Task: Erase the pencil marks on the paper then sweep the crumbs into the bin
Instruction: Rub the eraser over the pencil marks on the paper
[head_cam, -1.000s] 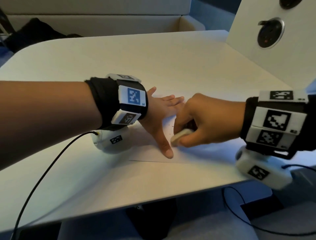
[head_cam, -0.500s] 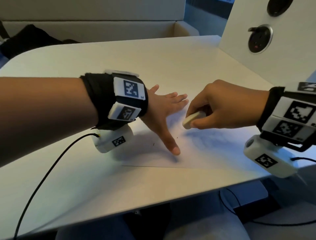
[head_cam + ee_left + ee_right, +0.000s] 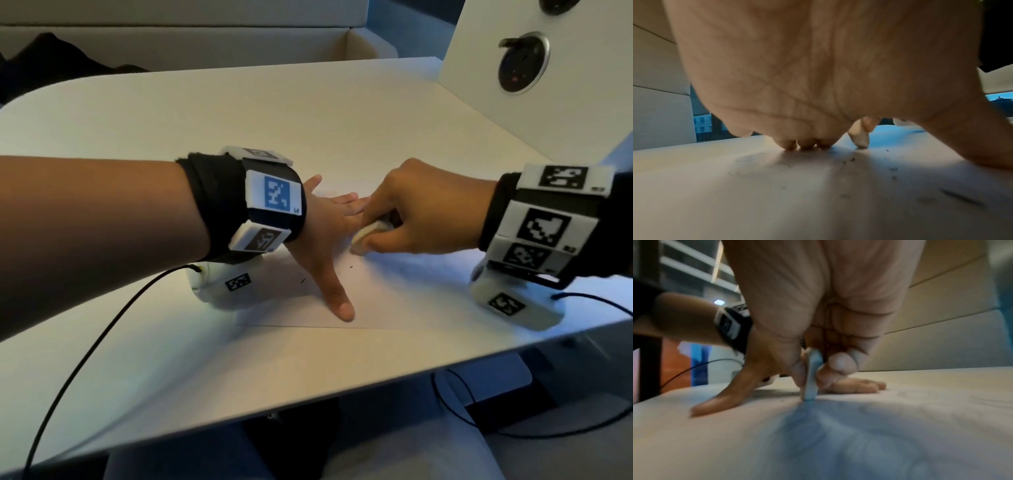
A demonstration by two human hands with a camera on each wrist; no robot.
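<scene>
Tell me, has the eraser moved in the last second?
Yes. The eraser, pinched in the right hand, went away from the left thumb, toward the left fingers pressing the paper.

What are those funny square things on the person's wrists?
Each wrist wears a black band carrying white tiles printed with blocky square codes; one on the left wrist is blue. A white camera pod hangs under each wrist, trailing a thin black cable. Forearms are bare.

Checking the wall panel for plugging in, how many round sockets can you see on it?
2: one round socket midway up the panel, another above it, cut off by the frame's top edge. More may lie outside view.
</scene>
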